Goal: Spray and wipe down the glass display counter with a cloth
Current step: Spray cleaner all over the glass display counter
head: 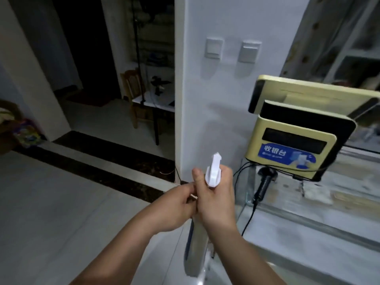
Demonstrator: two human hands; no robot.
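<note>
My right hand [216, 196] grips a spray bottle by its neck; the white trigger head [214, 171] sticks up above my fingers, nozzle pointing away. The bottle's body is hidden behind my hands. My left hand [174, 206] is curled against the right one, fingers at the bottle's side; what it pinches is hidden. The glass display counter [308, 229] runs along the right, its top blurred. No cloth shows.
A yellow cash register [292, 149] with a blue label stands on the counter's far end, a black barcode scanner [265, 182] and cables hanging below it. A white wall pillar [205, 99] with two switches is straight ahead. Tiled floor [61, 202] opens to the left.
</note>
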